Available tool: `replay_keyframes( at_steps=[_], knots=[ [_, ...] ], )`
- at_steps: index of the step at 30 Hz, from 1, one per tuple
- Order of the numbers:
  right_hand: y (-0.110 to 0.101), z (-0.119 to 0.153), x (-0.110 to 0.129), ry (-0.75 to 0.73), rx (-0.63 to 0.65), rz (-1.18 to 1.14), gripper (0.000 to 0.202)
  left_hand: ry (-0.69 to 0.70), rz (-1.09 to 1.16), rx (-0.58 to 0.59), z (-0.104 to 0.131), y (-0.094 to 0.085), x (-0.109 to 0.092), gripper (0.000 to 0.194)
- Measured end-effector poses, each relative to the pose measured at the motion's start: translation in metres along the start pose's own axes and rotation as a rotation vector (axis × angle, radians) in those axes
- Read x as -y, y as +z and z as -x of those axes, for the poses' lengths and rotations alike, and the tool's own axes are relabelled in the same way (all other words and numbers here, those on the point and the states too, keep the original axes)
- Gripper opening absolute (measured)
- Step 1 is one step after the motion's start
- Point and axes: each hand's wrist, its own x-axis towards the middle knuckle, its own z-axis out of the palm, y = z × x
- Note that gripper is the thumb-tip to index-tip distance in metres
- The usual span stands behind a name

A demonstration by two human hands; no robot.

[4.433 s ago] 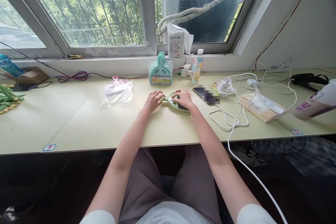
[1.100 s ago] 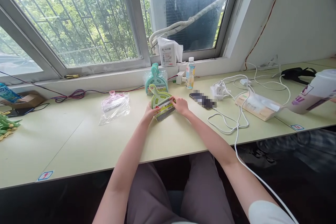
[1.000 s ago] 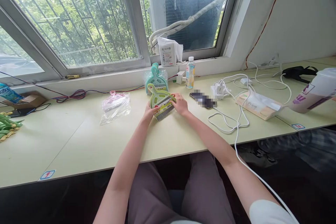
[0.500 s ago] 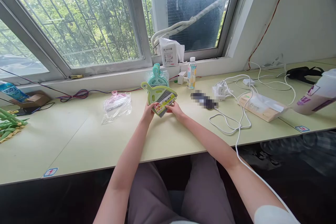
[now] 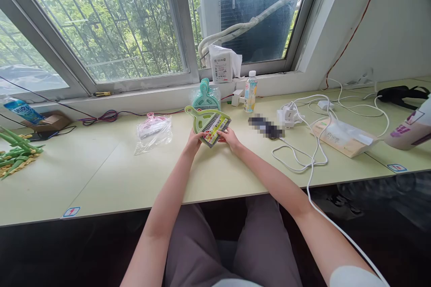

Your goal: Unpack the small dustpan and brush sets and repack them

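Though flat before, green dustpan set (image 5: 208,122) now raised (both hands)

1. I see bare desk (image 5: 111,179) in front of and to the left of my hands, open for passing.
2. A plastic bag (image 5: 154,129) with a pink item lies left of my left hand (image 5: 194,141), near it.
3. A bagged teal dustpan (image 5: 205,97) stands just behind the green dustpan (image 5: 208,122) I hold, blocking a forward reach.
4. A phone (image 5: 266,126) and looping white cables (image 5: 303,152) crowd the desk to the right of my right hand (image 5: 230,136).
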Motion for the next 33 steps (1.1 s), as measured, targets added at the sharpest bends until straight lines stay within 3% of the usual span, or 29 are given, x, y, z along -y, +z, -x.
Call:
replay_keyframes(
  at_steps=[4,6,8,11,13,14,16,18,22,24,26,28,31,33],
  knots=[
    [0.001,0.002,0.003,-0.009,-0.005,-0.028,0.019,-0.023,-0.018,0.030,0.000,0.002,-0.002,0.068],
    [0.000,0.002,0.004,-0.024,-0.022,-0.037,0.020,-0.025,-0.073,-0.022,-0.001,0.001,-0.005,0.055],
    [-0.002,0.001,0.004,-0.038,-0.045,-0.032,0.022,0.064,-0.230,-0.234,-0.003,-0.004,-0.012,0.044],
    [-0.007,-0.001,0.003,-0.042,-0.078,0.005,0.022,0.313,-0.722,-0.723,-0.003,-0.025,-0.025,0.043],
    [-0.009,-0.002,0.003,-0.049,-0.094,0.026,0.021,0.325,-1.075,-0.947,-0.003,-0.046,-0.031,0.049],
    [-0.010,-0.002,0.003,-0.057,-0.099,0.033,0.021,0.263,-1.209,-0.981,-0.004,-0.056,-0.031,0.052],
    [-0.011,-0.002,0.003,-0.071,-0.099,0.037,0.021,0.101,-1.391,-0.876,-0.005,-0.073,-0.028,0.052],
    [-0.011,-0.001,0.004,-0.071,-0.094,0.037,0.020,0.015,-1.441,-0.668,-0.008,-0.080,-0.021,0.042],
    [-0.010,0.001,0.007,-0.050,-0.108,0.034,0.018,0.201,-1.175,-0.252,-0.010,-0.064,-0.012,0.028],
    [-0.012,0.001,0.009,-0.053,-0.108,0.022,0.019,0.300,-0.957,-0.108,-0.009,-0.051,-0.012,0.029],
    [-0.014,0.001,0.011,-0.059,-0.105,0.007,0.020,0.326,-0.780,-0.073,-0.007,-0.043,-0.014,0.031],
    [-0.018,-0.001,0.014,-0.054,-0.116,0.005,0.021,0.319,-0.714,-0.112,-0.005,-0.041,-0.016,0.031],
    [-0.025,-0.003,0.017,-0.034,-0.144,0.019,0.021,0.322,-0.820,-0.182,-0.002,-0.044,-0.017,0.026],
    [-0.028,-0.004,0.018,-0.025,-0.161,0.017,0.020,0.305,-0.922,-0.140,0.000,-0.043,-0.018,0.018]
  ],
)
